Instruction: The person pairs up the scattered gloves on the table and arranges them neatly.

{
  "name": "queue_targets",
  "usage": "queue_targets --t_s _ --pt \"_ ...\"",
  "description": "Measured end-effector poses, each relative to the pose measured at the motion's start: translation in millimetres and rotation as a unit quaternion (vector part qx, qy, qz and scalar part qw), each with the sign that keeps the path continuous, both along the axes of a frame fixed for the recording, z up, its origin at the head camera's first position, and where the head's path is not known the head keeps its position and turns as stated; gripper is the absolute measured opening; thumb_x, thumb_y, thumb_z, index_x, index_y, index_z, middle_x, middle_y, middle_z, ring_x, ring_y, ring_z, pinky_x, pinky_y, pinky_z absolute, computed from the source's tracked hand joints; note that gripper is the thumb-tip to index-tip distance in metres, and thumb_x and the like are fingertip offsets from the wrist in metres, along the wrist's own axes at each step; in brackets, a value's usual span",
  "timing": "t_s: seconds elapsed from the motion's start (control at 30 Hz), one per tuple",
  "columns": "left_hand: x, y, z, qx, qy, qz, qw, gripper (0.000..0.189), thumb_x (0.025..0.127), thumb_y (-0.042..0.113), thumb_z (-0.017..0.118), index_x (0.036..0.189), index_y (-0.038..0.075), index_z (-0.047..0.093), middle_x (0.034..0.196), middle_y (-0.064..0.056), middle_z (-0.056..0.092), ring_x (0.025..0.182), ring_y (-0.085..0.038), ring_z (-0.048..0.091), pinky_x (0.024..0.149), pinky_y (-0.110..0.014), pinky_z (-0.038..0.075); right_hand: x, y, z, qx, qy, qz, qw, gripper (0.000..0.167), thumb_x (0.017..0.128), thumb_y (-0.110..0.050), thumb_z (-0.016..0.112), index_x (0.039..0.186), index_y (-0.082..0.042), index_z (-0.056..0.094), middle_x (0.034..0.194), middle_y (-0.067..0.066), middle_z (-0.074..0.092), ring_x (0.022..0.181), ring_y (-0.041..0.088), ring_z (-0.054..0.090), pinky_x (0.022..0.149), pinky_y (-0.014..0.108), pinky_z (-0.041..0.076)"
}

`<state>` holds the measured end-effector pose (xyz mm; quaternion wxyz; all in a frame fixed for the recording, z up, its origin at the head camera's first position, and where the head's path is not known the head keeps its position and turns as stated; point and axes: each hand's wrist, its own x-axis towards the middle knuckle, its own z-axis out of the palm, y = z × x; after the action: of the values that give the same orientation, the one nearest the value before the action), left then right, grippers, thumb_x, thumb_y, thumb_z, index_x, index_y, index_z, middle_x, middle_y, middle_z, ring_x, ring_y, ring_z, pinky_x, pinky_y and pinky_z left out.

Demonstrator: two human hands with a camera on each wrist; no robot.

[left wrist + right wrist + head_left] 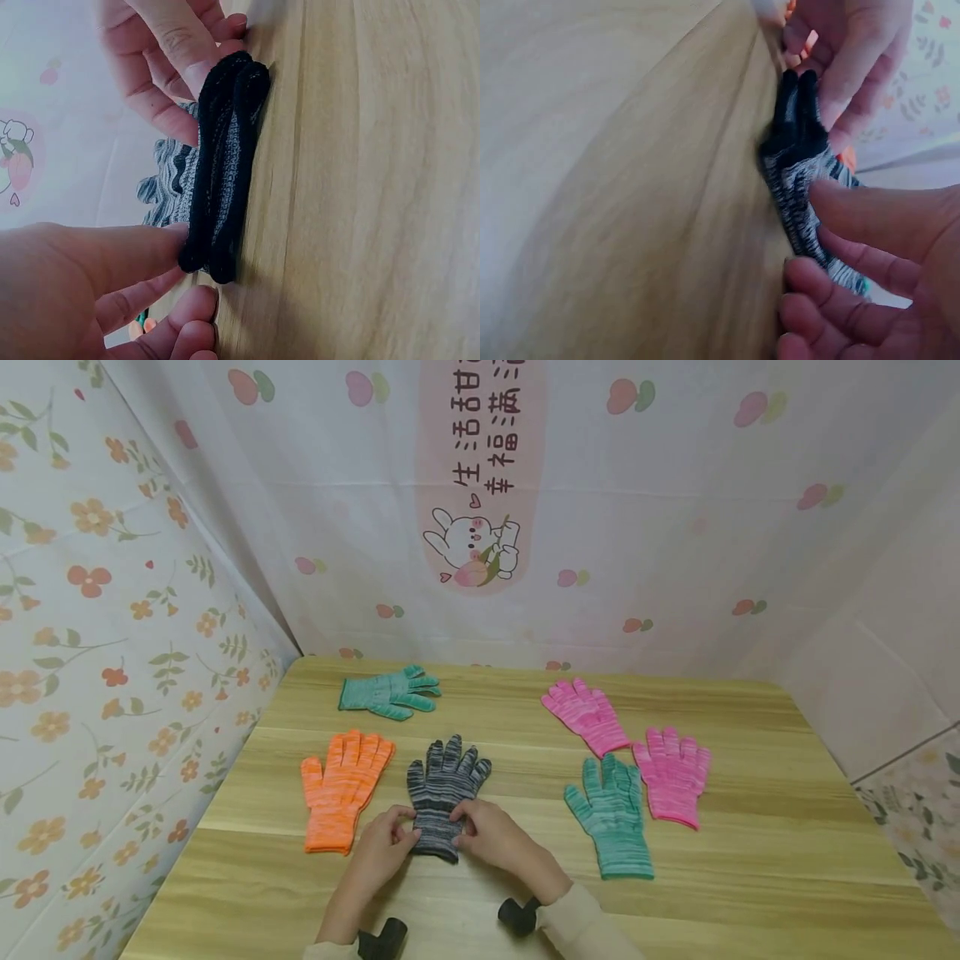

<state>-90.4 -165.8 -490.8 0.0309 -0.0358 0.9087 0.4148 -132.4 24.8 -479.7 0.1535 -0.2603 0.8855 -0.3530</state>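
Observation:
A black-and-grey knit glove (446, 783) lies on the wooden table, fingers pointing away from me and cuff towards me. My left hand (387, 843) pinches the cuff's left edge between thumb and fingers. On the opposite edge, my right hand (491, 837) grips the glove a little above the cuff. Seen from the left wrist, the black cuff rim (238, 157) gapes slightly, its two layers standing apart. The right wrist view shows the right thumb (885, 217) on the knit, with the other fingers curled below it.
An orange glove (341, 793) lies to the left, a green glove (390, 692) behind it. On the right are another green glove (613, 818) and two pink gloves, one farther back (588, 714) and one nearer (673, 775). A patterned curtain (337, 527) hangs behind the table (787, 843).

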Motion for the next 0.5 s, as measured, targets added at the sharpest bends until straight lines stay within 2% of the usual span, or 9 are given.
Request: queue_targets --t_s 0.17,0.37,0.43,0.5 --pt "0.2 3.0 0.4 -0.012 -0.002 0.011 0.9999 0.024 0.082 0.009 0.066 0.105 0.003 0.060 0.069 0.000 0.047 0.063 -0.012 0.040 0.056 -0.024 0.031 -0.4 0.3 1.5 0.003 -0.020 0.009 0.9997 0.035 0.079 -0.015 0.072 0.108 -0.004 0.057 0.069 -0.003 0.047 0.059 0.003 0.039 0.053 0.018 0.036" --pt "0.6 7.4 -1.8 -0.038 0.022 0.024 0.9988 0.033 0.079 0.006 0.068 0.108 0.000 0.052 0.069 -0.001 0.048 0.062 -0.012 0.040 0.057 -0.025 0.033 -0.1 -2.3 3.0 0.010 -0.023 0.000 0.9997 0.058 0.076 -0.015 0.075 0.125 0.001 0.048 0.070 0.001 0.049 0.060 0.005 0.040 0.056 0.019 0.036" --pt "0.1 9.1 -1.5 -0.045 0.034 0.020 0.9982 0.040 0.078 0.003 0.068 0.113 -0.001 0.050 0.074 -0.004 0.048 0.064 -0.015 0.041 0.058 -0.027 0.035 0.8 -3.3 3.9 0.018 -0.025 -0.007 0.9995 0.066 0.075 -0.016 0.076 0.130 0.003 0.044 0.077 0.004 0.052 0.067 0.008 0.044 0.061 0.021 0.039" --pt "0.4 10.3 -0.6 -0.058 0.042 0.012 0.9974 0.048 0.076 0.001 0.068 0.120 -0.002 0.048 0.083 -0.009 0.048 0.070 -0.020 0.045 0.060 -0.031 0.040 2.0 -3.9 4.1 0.028 -0.026 -0.010 0.9992 0.073 0.074 -0.018 0.077 0.134 0.003 0.040 0.091 0.008 0.057 0.081 0.014 0.051 0.072 0.026 0.044"
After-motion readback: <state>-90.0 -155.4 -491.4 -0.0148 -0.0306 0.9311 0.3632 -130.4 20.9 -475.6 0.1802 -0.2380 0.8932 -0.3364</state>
